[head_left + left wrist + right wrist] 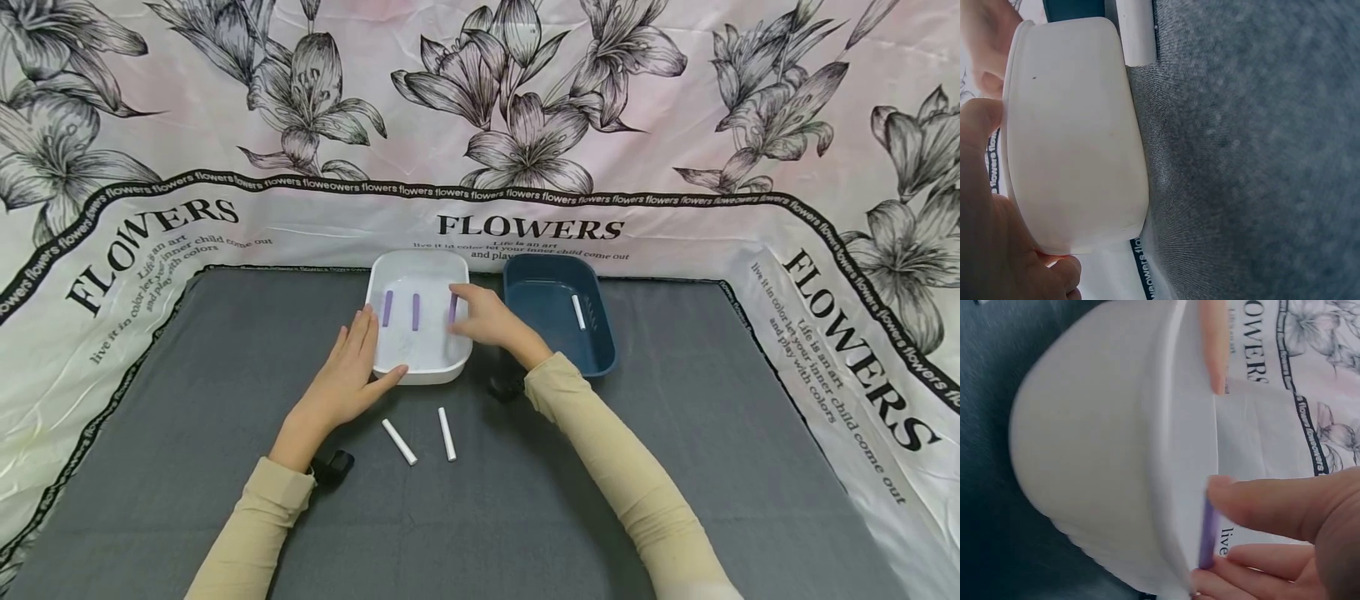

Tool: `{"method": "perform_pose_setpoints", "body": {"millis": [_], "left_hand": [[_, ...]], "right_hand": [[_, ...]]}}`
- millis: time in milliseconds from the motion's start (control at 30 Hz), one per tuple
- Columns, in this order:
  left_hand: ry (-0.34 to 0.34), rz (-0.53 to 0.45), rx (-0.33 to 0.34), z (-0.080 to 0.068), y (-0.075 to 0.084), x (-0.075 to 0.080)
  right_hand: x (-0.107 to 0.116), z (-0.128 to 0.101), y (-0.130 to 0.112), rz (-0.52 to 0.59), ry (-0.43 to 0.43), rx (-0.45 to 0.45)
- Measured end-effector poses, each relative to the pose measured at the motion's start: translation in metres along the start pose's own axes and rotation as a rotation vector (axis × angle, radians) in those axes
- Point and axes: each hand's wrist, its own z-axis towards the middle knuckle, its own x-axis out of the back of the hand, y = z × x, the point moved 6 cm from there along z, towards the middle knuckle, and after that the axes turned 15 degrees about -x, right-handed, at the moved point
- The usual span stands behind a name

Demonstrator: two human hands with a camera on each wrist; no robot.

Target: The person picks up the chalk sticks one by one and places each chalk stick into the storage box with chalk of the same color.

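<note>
My right hand (486,317) reaches over the right side of a white plastic tub (420,358). Between its thumb and fingers it pinches a purple chalk stick (1209,532), held upright-looking in the right wrist view. Two more purple chalk sticks, one on the left (387,308) and one in the middle (416,312), lie apart inside the tub. My left hand (341,375) rests against the tub's left side, fingers extended along it and thumb (982,119) on the near rim.
A dark blue tub (606,354) stands just right of the white one, with a white chalk stick (577,312) inside. Two white chalk sticks, the left one (400,442) and the right one (447,433), lie on the grey cloth (480,533). Behind hangs a flower-printed sheet (337,217).
</note>
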Motion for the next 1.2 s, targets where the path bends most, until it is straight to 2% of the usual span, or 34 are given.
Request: {"method": "perform_pose_setpoints", "body": {"millis": [267, 400, 667, 900, 1200], "left_hand": [[-0.006, -0.007, 0.001, 0.0, -0.001, 0.0], [-0.004, -0.005, 0.002, -0.001, -0.002, -0.001], [0.017, 0.006, -0.011, 0.001, -0.002, -0.002], [0.012, 0.005, -0.008, 0.001, -0.002, -0.003], [0.004, -0.007, -0.009, 0.001, 0.002, 0.0]], "right_hand": [[0.0, 0.02, -0.017, -0.174, -0.048, -0.047], [-0.003, 0.027, -0.027, -0.227, -0.079, -0.067], [-0.008, 0.042, -0.036, -0.248, -0.088, -0.086], [-0.013, 0.053, -0.027, -0.207, -0.076, -0.128], [-0.016, 0.06, -0.021, -0.24, -0.038, -0.087]]}}
